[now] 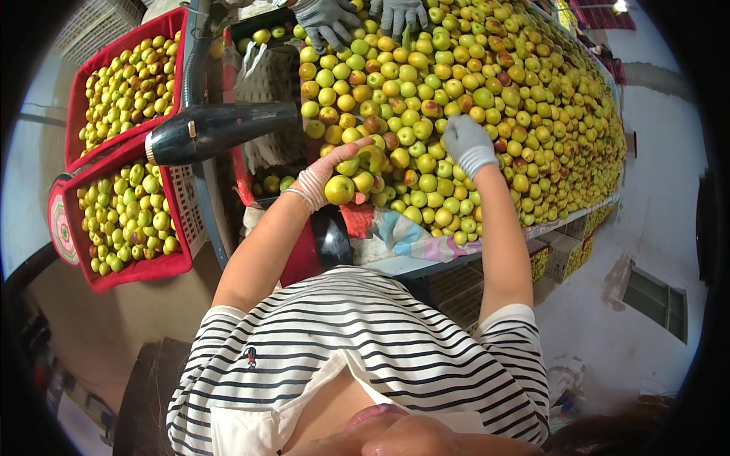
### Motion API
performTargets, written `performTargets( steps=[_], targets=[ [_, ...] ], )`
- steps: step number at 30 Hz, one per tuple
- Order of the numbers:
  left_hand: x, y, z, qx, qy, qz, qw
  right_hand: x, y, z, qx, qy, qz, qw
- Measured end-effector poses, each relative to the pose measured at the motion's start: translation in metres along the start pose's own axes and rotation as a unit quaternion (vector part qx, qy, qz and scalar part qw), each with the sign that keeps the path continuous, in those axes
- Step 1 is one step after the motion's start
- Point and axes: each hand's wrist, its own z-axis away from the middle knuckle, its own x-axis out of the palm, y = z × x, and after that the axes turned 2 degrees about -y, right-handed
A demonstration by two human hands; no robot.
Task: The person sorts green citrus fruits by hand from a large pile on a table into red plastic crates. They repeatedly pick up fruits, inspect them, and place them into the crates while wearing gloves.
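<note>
A broad heap of small yellow-green jujubes (525, 129), some blushed red-brown, covers the sorting table. My left hand (325, 176), in a pale pink-and-white glove, is at the heap's near left edge. Its fingers curl around several jujubes (340, 189), palm turned up. Farther right, my right hand (468, 143) rests on the heap in a grey glove. Its fingers are bent down into the fruit; their tips are hidden, so what they grip cannot be made out.
A co-worker's grey-gloved hands (325, 21) reach in at the far edge. Left of the heap, a black hair dryer (220, 131) points toward the fruit. Two red crates (144, 280) of jujubes stand at far left. Cloth (411, 235) lies along the near edge; crates (566, 254) sit below right.
</note>
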Motion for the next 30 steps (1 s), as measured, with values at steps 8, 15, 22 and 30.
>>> performTargets(
  steps=[8,15,22,30],
  targets=[
    [0.004,0.0,0.001,0.007,-0.008,-0.033,0.999,0.08,-0.004,0.03,-0.027,-0.087,0.265,0.96],
    [0.002,-0.001,0.0,0.006,-0.003,-0.042,0.999,0.094,-0.009,0.028,-0.083,-0.059,0.291,0.951],
    [0.0,-0.002,0.0,-0.002,-0.002,-0.035,0.999,0.063,-0.022,0.02,-0.048,-0.087,0.116,0.988],
    [0.003,-0.001,0.002,-0.006,0.012,-0.043,0.999,0.061,-0.068,-0.003,-0.193,0.03,0.245,0.949]
  ],
)
